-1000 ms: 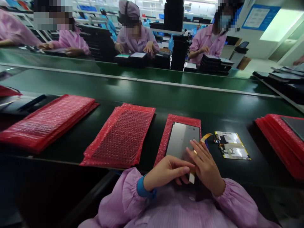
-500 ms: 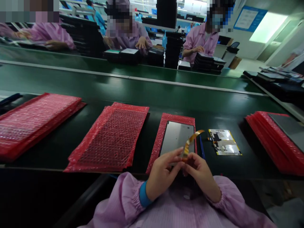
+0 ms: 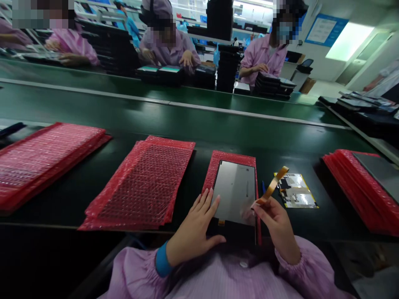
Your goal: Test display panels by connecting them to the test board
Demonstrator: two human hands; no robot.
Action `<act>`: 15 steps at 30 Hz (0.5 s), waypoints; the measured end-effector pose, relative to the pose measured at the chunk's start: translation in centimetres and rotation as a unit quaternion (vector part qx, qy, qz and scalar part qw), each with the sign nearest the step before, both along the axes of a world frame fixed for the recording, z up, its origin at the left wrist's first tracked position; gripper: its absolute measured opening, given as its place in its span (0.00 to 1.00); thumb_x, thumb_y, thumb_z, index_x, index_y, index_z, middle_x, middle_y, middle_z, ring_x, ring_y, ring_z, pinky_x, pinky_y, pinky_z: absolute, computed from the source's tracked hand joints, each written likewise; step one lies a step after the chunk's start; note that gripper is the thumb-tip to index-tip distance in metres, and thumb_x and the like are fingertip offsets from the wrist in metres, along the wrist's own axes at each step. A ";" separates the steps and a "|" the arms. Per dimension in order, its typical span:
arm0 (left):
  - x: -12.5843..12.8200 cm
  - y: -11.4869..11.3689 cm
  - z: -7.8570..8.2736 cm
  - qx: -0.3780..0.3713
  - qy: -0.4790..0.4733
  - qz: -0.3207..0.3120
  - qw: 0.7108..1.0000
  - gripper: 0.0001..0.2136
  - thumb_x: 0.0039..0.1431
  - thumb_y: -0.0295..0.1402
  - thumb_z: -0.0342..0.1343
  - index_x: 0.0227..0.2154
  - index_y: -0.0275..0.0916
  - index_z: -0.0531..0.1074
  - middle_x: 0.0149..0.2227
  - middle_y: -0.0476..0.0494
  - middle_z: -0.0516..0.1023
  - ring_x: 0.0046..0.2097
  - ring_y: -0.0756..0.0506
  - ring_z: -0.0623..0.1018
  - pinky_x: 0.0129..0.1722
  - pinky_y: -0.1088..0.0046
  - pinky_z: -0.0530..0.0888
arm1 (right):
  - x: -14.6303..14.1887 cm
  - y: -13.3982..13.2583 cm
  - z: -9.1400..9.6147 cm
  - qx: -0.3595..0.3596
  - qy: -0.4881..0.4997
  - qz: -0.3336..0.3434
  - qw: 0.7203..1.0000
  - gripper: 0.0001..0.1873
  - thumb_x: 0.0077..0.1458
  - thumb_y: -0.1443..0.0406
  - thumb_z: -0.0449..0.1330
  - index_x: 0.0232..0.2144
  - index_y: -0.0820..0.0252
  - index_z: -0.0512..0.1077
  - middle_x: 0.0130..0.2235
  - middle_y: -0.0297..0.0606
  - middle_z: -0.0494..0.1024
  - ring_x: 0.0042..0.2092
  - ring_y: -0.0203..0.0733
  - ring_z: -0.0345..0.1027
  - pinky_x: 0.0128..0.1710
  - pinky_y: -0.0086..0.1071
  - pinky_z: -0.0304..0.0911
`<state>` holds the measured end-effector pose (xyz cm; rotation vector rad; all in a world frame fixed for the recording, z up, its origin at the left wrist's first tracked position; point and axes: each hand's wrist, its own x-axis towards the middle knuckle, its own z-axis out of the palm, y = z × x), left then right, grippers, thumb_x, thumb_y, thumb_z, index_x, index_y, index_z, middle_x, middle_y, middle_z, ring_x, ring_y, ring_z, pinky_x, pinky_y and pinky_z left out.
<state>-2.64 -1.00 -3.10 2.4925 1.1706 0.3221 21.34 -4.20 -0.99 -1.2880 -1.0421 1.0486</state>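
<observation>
A grey display panel (image 3: 232,191) with a black lower strip lies on a red bubble-wrap bag (image 3: 210,169) in front of me. My left hand (image 3: 199,228) rests flat on the panel's left edge, fingers stretched out and thumb apart. To the right of the panel, my right hand (image 3: 273,216) pinches the lower end of a gold flex cable (image 3: 273,184), whose free end points up and right. A small orange connector tab (image 3: 221,223) shows on the black strip. Partly behind the cable lies a blue pen-like tool (image 3: 263,187).
A flat battery-like module (image 3: 297,192) lies right of the cable. Red bubble-wrap bags (image 3: 143,182) are stacked to the left, with another pile (image 3: 52,153) beyond. More bags (image 3: 349,178) stand at the right under a dark panel. Co-workers (image 3: 170,45) sit across the green bench (image 3: 174,116).
My hands have come apart. The left has moved left and down onto the panel and opened; the right has carried the flex cable rightward, uncovering the panel's lower part.
</observation>
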 end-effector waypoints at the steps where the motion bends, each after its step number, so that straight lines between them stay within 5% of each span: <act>1: 0.2 -0.1 0.0 0.014 0.008 0.006 1.000 0.47 0.53 0.55 0.57 0.67 0.36 0.44 0.69 0.28 0.43 0.69 0.31 0.45 0.65 0.47 0.53 | 0.0 0.1 -0.1 0.002 -0.004 0.001 1.000 0.15 0.50 0.53 0.69 0.33 0.57 0.75 0.31 0.35 0.77 0.32 0.40 0.71 0.33 0.28 0.69; 7: 1.5 -0.8 -0.5 0.085 0.016 0.055 0.995 0.41 0.59 0.53 0.51 0.66 0.31 0.47 0.68 0.21 0.45 0.69 0.29 0.47 0.62 0.45 0.59 | -0.6 0.3 -0.2 -0.001 -0.025 0.033 0.999 0.15 0.54 0.53 0.64 0.35 0.57 0.75 0.33 0.37 0.78 0.34 0.42 0.72 0.34 0.32 0.71; 15: 3.1 -1.2 -0.4 0.061 -0.010 0.085 0.995 0.41 0.57 0.48 0.56 0.65 0.26 0.50 0.67 0.18 0.47 0.68 0.29 0.47 0.62 0.43 0.59 | -1.9 2.0 -1.2 -0.006 -0.102 0.125 0.987 0.10 0.54 0.57 0.63 0.31 0.58 0.73 0.32 0.37 0.78 0.34 0.44 0.71 0.35 0.35 0.66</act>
